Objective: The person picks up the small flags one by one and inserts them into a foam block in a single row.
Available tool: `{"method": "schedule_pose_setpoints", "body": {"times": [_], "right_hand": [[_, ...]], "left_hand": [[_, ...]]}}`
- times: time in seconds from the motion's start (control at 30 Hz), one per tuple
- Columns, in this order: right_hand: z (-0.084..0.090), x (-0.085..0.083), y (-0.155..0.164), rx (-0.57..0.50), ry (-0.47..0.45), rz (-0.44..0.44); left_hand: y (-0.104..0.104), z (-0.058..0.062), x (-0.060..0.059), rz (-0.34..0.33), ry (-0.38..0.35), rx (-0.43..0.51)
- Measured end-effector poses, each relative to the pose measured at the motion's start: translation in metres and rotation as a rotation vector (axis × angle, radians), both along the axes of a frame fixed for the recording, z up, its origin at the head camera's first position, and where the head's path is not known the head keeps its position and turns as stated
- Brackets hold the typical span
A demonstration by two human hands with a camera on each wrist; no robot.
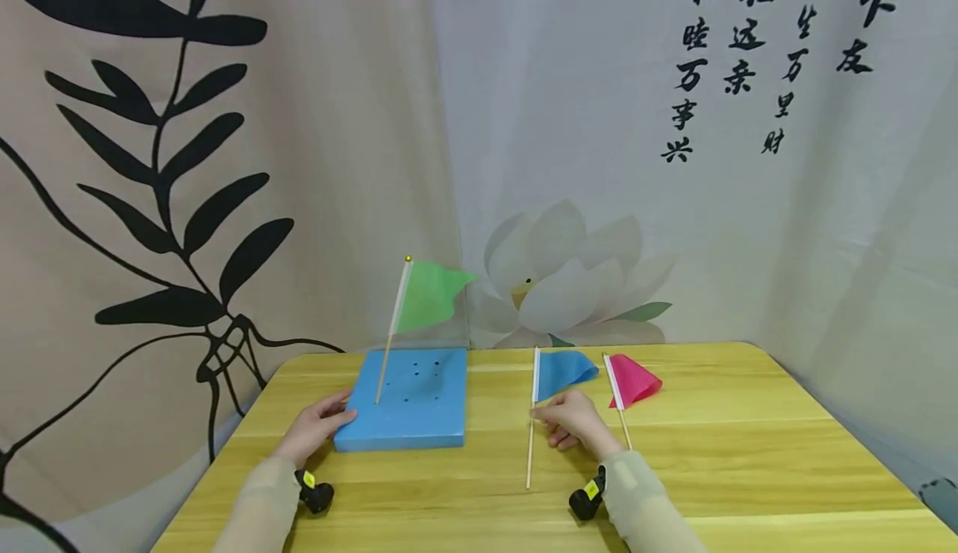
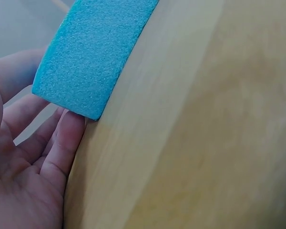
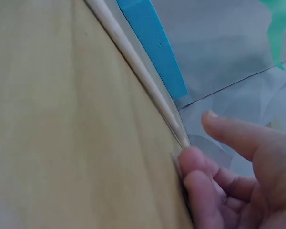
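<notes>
My left hand (image 1: 318, 428) grips the left edge of a blue foam board (image 1: 400, 432) dotted with small holes. In the left wrist view, fingertips meet the corner of the foam board (image 2: 90, 76). A green flag (image 1: 427, 297) stands in the board, its stick slightly tilted. My right hand (image 1: 572, 420) is at the stick of a blue flag (image 1: 560, 374) lying on the table. In the right wrist view, a fingertip touches the stick (image 3: 148, 78), while one digit extends apart above it. A pink flag (image 1: 634, 380) lies just beyond, its lower stick hidden behind the right forearm.
The yellow wooden table (image 1: 748, 470) carries everything. Behind its far edge hangs a pale curtain (image 1: 359, 162) printed with black leaves, a lotus and writing. A small black camera is worn on each wrist.
</notes>
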State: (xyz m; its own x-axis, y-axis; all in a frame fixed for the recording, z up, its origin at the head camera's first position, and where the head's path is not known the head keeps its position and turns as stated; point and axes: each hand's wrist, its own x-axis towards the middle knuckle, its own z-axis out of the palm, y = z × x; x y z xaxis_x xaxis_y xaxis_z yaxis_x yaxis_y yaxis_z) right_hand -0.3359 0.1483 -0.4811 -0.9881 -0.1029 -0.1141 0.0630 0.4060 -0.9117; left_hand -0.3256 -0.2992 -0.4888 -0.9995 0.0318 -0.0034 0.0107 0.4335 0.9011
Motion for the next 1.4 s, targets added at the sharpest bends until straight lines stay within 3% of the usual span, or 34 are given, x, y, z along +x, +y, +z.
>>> {"method": "schedule_pose_setpoints", "body": {"times": [0.53, 1.07, 1.4], "right_hand": [[-0.0046, -0.0016, -0.0084, 0.287, 0.17, 0.094], [0.0019, 0.0021, -0.0089, 0.301, 0.162, 0.045], [0.001, 0.0012, -0.0056, 0.222, 0.146, 0.007]], "left_hand": [[0.0018, 0.0008, 0.0056, -0.02, 0.008, 0.003], [0.0034, 0.0019, 0.0049, -0.008, 0.0, 0.017], [0.0046, 0.0054, 0.0057, -0.005, -0.008, 0.019]]}}
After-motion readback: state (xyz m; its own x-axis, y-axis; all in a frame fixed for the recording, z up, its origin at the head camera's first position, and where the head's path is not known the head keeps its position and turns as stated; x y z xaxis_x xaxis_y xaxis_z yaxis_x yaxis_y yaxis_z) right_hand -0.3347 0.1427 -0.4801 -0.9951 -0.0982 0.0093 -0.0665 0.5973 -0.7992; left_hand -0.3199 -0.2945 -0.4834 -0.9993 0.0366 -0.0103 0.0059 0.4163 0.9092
